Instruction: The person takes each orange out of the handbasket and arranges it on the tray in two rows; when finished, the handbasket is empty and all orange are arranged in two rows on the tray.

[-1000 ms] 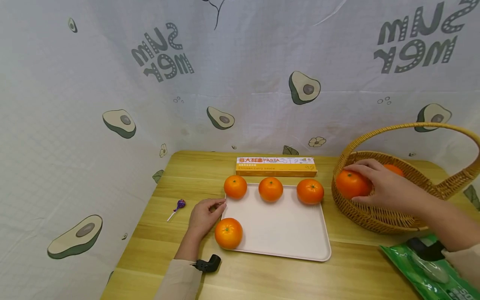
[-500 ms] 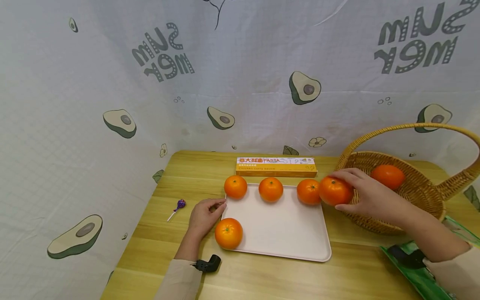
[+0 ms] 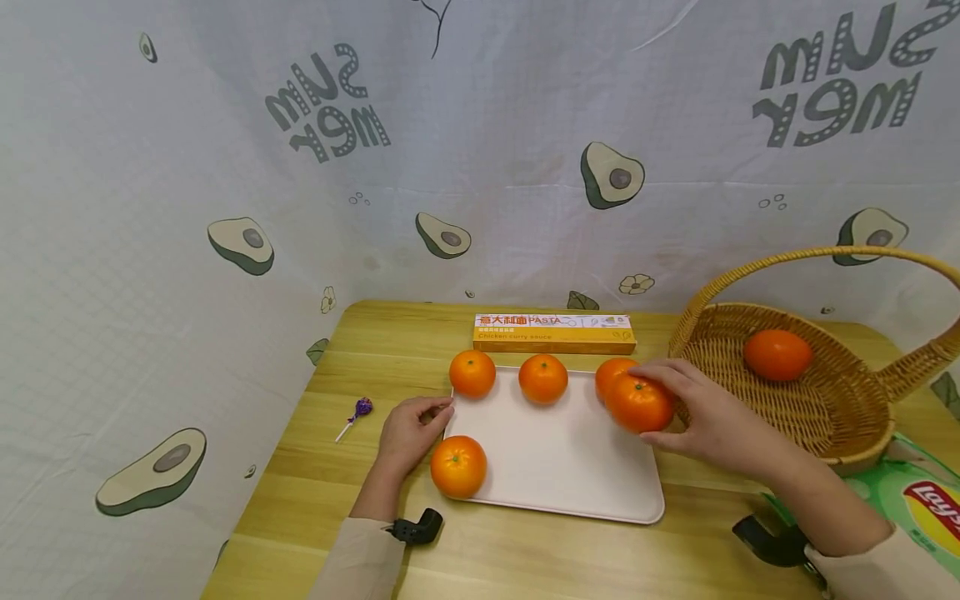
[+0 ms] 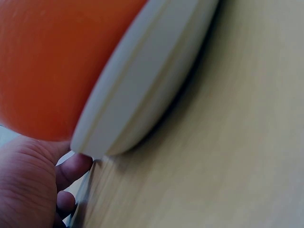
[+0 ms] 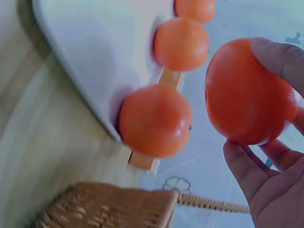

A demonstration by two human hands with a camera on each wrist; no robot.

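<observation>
In the head view, my right hand (image 3: 697, 412) grips an orange (image 3: 640, 403) from the right, above the back right corner of the white tray (image 3: 562, 467). The right wrist view shows thumb and fingers round this orange (image 5: 251, 92), held off the tray. It partly covers another orange (image 3: 611, 375) at that corner. Two more sit along the back edge, a middle orange (image 3: 543, 379) and a left orange (image 3: 472, 374). A front-left orange (image 3: 458, 467) rests near my left hand (image 3: 408, 433), which pinches the tray's left rim (image 4: 128, 90).
A wicker basket (image 3: 787, 425) with one orange (image 3: 777, 355) inside stands at the right. Behind the tray lies a pasta box (image 3: 553, 334). A lollipop (image 3: 360, 410) is at the left, and a green chip bag (image 3: 915, 500) lies at the front right.
My right hand has lifted an orange out of the basket and carried it left, over the tray's back right corner. The left hand has stayed at the tray's rim.
</observation>
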